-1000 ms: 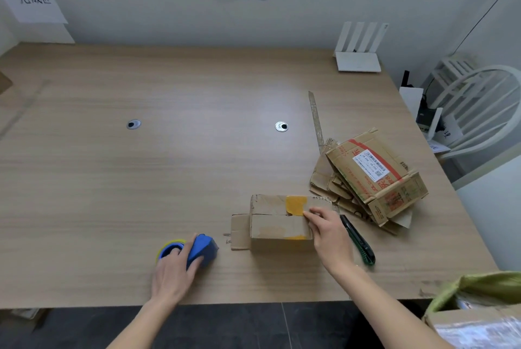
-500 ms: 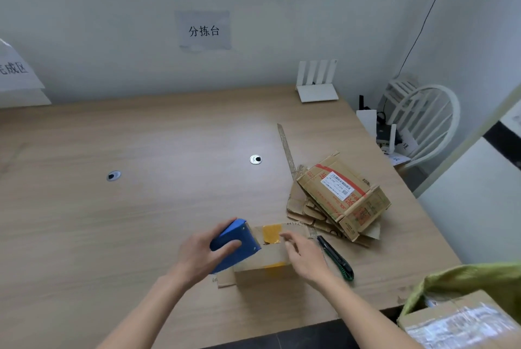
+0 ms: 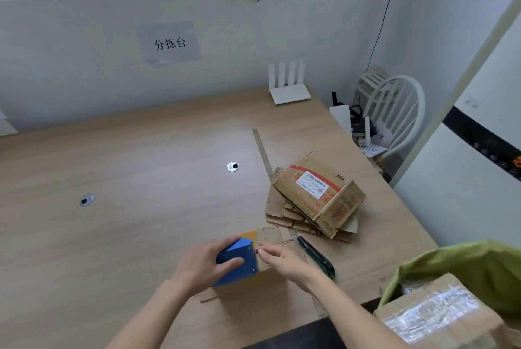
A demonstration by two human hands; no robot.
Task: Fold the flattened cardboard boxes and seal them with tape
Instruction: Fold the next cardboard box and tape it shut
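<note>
A small folded cardboard box [image 3: 267, 238] with a yellow patch stands near the table's front edge. My left hand [image 3: 204, 262] grips a blue tape dispenser [image 3: 239, 261] and holds it on top of the box's left part. My right hand [image 3: 283, 260] rests on the box just right of the dispenser, fingertips pinched at its front end. Most of the box is hidden under both hands. A pile of flattened cardboard boxes [image 3: 315, 196] lies to the right, the top one bearing a white label.
A green-and-black utility knife [image 3: 317, 257] lies right of the small box. A cardboard strip [image 3: 262, 148] lies farther back. A white router [image 3: 289, 86] sits at the far edge. A green bag with a taped parcel [image 3: 439, 312] is at lower right, a white chair [image 3: 394, 112] beyond the table.
My left hand lifted the tape dispenser from the table at the left and brought it onto the box. My right hand moved from the box's right end toward the dispenser. The view tilted up.
</note>
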